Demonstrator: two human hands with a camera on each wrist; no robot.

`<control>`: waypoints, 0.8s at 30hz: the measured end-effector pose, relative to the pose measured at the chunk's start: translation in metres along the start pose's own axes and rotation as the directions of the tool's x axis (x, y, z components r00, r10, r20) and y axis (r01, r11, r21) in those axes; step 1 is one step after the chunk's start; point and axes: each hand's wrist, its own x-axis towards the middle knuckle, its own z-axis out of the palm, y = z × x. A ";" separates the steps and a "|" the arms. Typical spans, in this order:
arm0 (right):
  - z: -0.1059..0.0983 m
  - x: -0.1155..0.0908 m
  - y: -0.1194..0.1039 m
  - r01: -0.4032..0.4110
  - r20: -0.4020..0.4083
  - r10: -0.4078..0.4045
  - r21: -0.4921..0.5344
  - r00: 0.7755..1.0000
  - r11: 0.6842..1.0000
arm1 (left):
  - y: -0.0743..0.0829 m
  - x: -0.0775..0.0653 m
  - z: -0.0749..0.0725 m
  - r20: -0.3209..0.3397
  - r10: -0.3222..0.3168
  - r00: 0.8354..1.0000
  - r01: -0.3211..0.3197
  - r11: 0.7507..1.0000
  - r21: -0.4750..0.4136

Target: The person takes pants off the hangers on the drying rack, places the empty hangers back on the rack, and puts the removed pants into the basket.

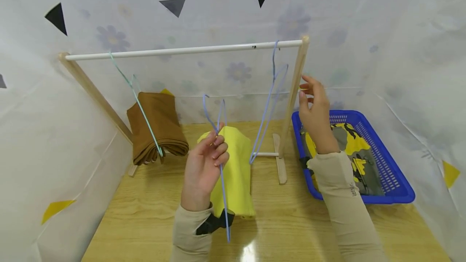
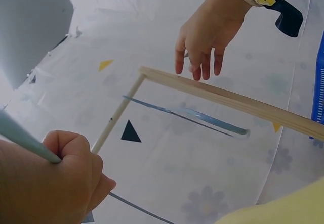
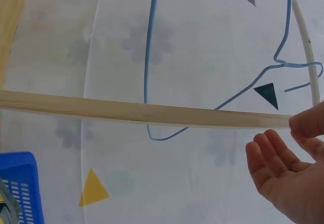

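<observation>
In the head view my left hand (image 1: 204,169) pinches a light-blue wire hanger (image 1: 223,191) near its neck, hook upward, in front of a folded yellow cloth (image 1: 237,169). My right hand (image 1: 316,118) is raised just right of the rack's wooden post (image 1: 295,84), its fingers loosely bent and holding nothing. The right wrist view shows the thumb overlapping the post's end (image 3: 228,118), with the other fingers below it. Another blue hanger (image 1: 267,104) hangs from the white bar (image 1: 189,49) beside that post. A mint-green hanger (image 1: 142,106) hangs at the bar's left.
Folded brown cloth (image 1: 156,120) lies at the back left, behind the green hanger. At the right stands a blue basket (image 1: 395,173) holding grey, yellow and black patterned clothing (image 1: 358,148). White flowered sheeting surrounds the wooden table (image 1: 145,221) at the back and sides.
</observation>
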 end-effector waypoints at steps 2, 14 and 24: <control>0.001 -0.004 0.003 -0.002 0.000 0.002 0.002 1.000 1.000 | 0.000 0.000 0.000 0.001 -0.001 1.000 0.001 1.000 0.000; 0.010 -0.034 0.024 -0.002 -0.002 0.002 -0.032 1.000 0.999 | -0.001 -0.003 0.001 -0.002 -0.006 1.000 0.006 1.000 -0.014; 0.032 -0.069 0.041 -0.091 0.059 0.091 -0.008 0.994 0.996 | -0.001 -0.006 0.003 0.027 -0.003 1.000 0.004 1.000 -0.020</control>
